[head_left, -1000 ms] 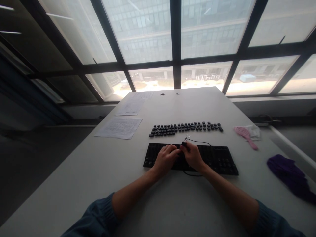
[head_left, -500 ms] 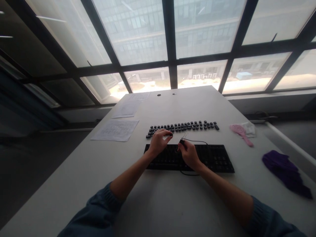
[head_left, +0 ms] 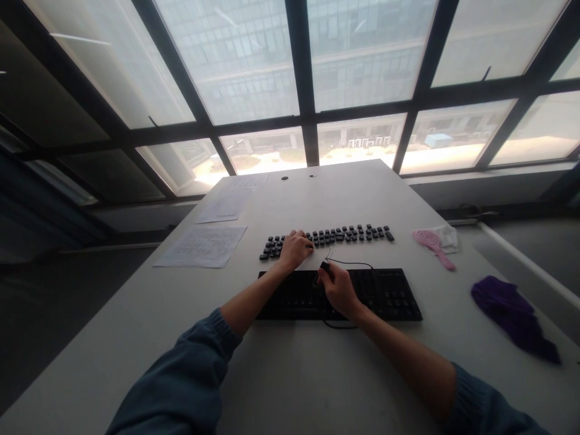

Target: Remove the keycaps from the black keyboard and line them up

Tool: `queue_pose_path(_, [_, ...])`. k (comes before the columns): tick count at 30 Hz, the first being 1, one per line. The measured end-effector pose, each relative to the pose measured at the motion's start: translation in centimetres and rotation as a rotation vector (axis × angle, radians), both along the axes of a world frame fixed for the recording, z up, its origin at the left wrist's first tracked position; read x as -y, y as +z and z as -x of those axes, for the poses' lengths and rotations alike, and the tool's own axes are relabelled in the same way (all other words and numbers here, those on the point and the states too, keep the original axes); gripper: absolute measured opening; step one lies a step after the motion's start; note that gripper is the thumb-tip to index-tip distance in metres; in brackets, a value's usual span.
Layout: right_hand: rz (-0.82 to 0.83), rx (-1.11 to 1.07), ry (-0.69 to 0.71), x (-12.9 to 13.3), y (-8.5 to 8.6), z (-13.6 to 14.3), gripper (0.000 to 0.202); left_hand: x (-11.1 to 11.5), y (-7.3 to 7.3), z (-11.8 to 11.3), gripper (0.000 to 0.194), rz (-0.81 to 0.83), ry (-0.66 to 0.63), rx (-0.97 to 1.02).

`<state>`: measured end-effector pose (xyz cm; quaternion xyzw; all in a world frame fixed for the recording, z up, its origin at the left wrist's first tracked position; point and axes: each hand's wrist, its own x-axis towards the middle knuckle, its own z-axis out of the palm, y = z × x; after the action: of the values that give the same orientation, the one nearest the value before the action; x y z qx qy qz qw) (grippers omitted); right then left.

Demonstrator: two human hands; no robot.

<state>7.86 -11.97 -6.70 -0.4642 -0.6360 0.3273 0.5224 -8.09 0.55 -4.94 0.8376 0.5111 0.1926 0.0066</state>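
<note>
While the white table [head_left: 344,199] is backlit by framed windows [head_left: 362,54], loose keycaps [head_left: 339,237] are lined up beyond the black keyboard [head_left: 392,296]. Since the earlier frame, the left hand [head_left: 295,249] has been brought to the keycaps, fingers curled, grip unclear; a small dark object [head_left: 324,266] is kept pinched by the right hand [head_left: 339,293].

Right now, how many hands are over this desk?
2: the left hand is at the row of loose keys, and the right hand is over the keyboard, holding a small dark thing. Neither hand is hidden.
</note>
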Motion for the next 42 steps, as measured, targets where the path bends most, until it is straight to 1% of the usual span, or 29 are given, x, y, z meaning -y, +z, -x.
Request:
queue_pose_path(3, [0.002,-0.006,0.003,0.0,0.0,0.0,0.024,-0.1,-0.4,0.3,0.009,0.002,-0.016,0.021])
queue_pose_path(6, [0.003,-0.014,0.004,0.0,0.0,0.1,0.025,0.0,-0.4,0.4,0.011,-0.001,-0.026,0.045])
queue_pose_path(8, [0.006,-0.023,0.003,0.1,0.1,0.0,0.025,0.3,-0.2,0.5,0.013,-0.012,-0.032,0.066])
queue_pose_path(11, [0.003,-0.053,-0.006,0.1,0.3,-0.1,0.027,1.3,0.7,0.7,0.012,-0.046,-0.044,0.107])
queue_pose_path(14, [0.009,-0.116,-0.014,0.0,0.5,-0.2,0.028,3.5,1.7,0.8,0.011,-0.087,-0.052,0.167])
queue_pose_path(17, [0.031,-0.176,-0.002,-0.1,0.8,-0.3,0.022,6.6,2.2,0.6,0.017,-0.073,-0.075,0.233])
queue_pose_path(19, [0.027,-0.149,0.015,-0.1,1.0,-0.5,0.020,8.7,2.0,0.4,0.019,-0.030,-0.099,0.283])
queue_pose_path(21, [-0.001,-0.059,0.039,0.1,1.1,-0.8,0.020,10.5,1.5,0.2,0.023,0.018,-0.119,0.335])
queue_pose_path(24, [-0.031,0.089,0.069,0.2,0.9,-1.3,0.023,12.2,0.6,0.1,0.027,0.062,-0.122,0.408])
queue_pose_path(28, [-0.026,0.166,0.091,0.2,0.4,-1.6,0.025,12.9,-0.2,0.2,0.026,0.079,-0.104,0.448])
queue_pose_path(32, [-0.017,0.182,0.129,0.2,0.1,-1.6,0.024,12.9,-0.5,0.2,0.024,0.077,-0.103,0.439])
queue_pose_path(38, [-0.058,0.200,0.206,0.5,0.7,-1.6,0.020,13.1,-0.7,0.3,0.021,0.091,-0.125,0.430])
queue_pose_path(42, [-0.106,0.210,0.281,1.0,1.1,-1.5,0.018,13.2,-0.4,0.3,0.019,0.083,-0.124,0.444])
